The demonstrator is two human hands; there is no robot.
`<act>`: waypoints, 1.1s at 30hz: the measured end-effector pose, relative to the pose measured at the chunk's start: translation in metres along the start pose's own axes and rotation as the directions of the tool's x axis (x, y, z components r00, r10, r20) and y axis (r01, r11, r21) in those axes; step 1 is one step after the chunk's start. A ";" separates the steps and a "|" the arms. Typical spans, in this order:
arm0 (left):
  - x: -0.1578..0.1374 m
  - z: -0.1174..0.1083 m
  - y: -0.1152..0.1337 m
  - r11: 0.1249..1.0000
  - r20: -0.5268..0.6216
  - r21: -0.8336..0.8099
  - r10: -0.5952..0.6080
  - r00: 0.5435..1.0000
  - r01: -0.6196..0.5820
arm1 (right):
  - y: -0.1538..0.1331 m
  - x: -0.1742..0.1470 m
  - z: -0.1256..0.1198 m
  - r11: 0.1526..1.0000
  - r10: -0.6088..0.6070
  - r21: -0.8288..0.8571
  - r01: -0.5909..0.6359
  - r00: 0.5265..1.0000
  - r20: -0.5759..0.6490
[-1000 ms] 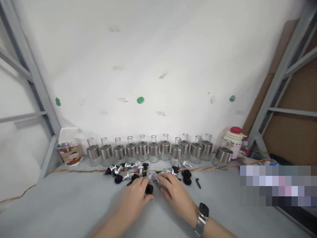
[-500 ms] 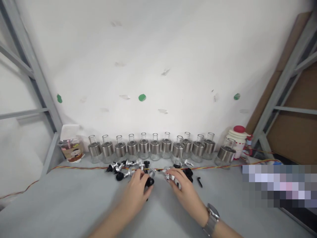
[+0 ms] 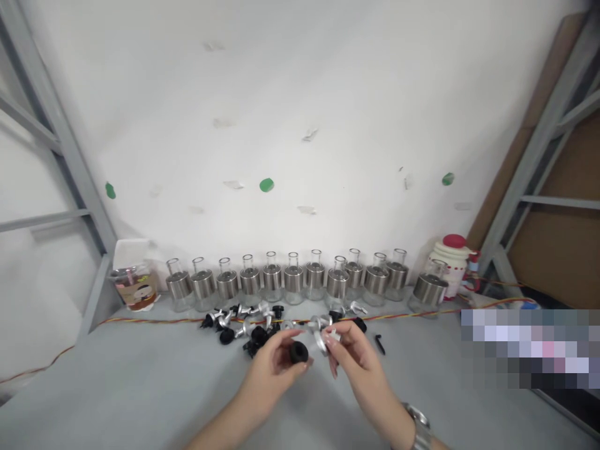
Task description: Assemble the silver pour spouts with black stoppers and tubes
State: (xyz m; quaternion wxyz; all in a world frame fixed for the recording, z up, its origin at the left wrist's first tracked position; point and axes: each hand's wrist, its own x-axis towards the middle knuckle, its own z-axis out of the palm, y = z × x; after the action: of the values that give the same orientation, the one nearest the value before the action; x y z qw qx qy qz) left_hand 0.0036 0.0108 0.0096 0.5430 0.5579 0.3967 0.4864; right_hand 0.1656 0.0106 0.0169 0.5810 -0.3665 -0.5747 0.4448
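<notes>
My left hand (image 3: 269,369) is closed around a round black stopper (image 3: 299,352) with a hole in its middle, turned toward the right. Between the thumb and fingers of my right hand (image 3: 359,359) is a silver pourer spout (image 3: 321,344) with a wide round collar. The two parts face each other a small distance apart, above the grey table. Behind my hands lie several loose silver spouts (image 3: 225,319) and black stoppers (image 3: 227,336). A small bent black piece (image 3: 379,344) lies to the right of my right hand.
A row of glass bottles with metal sleeves (image 3: 294,278) stands along the white wall. A cup with a brown label (image 3: 135,290) is at the left, a cream jug with a red lid (image 3: 454,262) at the right. A red-yellow wire (image 3: 154,320) crosses the grey table (image 3: 140,387).
Both hands have come up from the pile toward me and nearer each other. The stopper and spout are now lifted clear, the stopper's hole showing.
</notes>
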 end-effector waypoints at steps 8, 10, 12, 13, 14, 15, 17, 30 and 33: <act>0.001 -0.002 0.008 0.999 -0.041 0.045 -0.014 0.999 0.015 | -0.005 -0.008 -0.002 0.999 0.020 -0.052 -0.008 0.971 0.238; 0.001 -0.003 0.010 0.998 -0.040 0.065 0.015 0.999 -0.012 | -0.006 -0.008 -0.003 1.000 0.024 -0.025 -0.018 0.956 0.291; 0.001 -0.002 0.010 0.990 -0.035 0.137 0.032 0.999 -0.027 | -0.005 -0.008 -0.004 1.000 0.027 -0.005 -0.027 0.947 0.321; 0.000 -0.001 0.009 0.983 -0.031 0.181 0.022 0.999 -0.016 | -0.004 -0.008 -0.003 1.000 0.029 0.002 -0.031 0.944 0.329; -0.001 0.001 0.007 0.976 -0.031 0.217 -0.007 0.999 0.014 | -0.003 -0.009 -0.003 0.999 0.033 0.004 -0.036 0.942 0.334; -0.002 0.003 0.004 0.969 -0.039 0.239 -0.048 0.998 0.056 | -0.002 -0.009 -0.003 0.999 0.037 0.001 -0.040 0.942 0.335; -0.005 0.006 -0.002 0.959 -0.079 0.249 -0.120 0.990 0.136 | -0.001 -0.012 -0.001 0.998 0.051 -0.036 -0.041 0.941 0.335; -0.022 0.005 -0.001 0.924 -0.253 0.383 0.126 0.959 -0.020 | -0.015 -0.021 0.008 0.816 0.015 -0.535 0.221 0.916 0.402; -0.026 0.004 0.001 0.900 -0.239 0.429 0.194 0.951 -0.076 | -0.014 -0.023 0.007 0.752 -0.043 -0.577 0.318 0.898 0.438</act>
State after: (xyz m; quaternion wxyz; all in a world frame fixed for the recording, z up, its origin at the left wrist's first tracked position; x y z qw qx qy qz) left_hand 0.0021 -0.0155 0.0082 0.3162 0.6135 0.5224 0.5008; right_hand 0.1613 -0.0167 0.0227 0.3343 -0.3840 -0.8296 0.2294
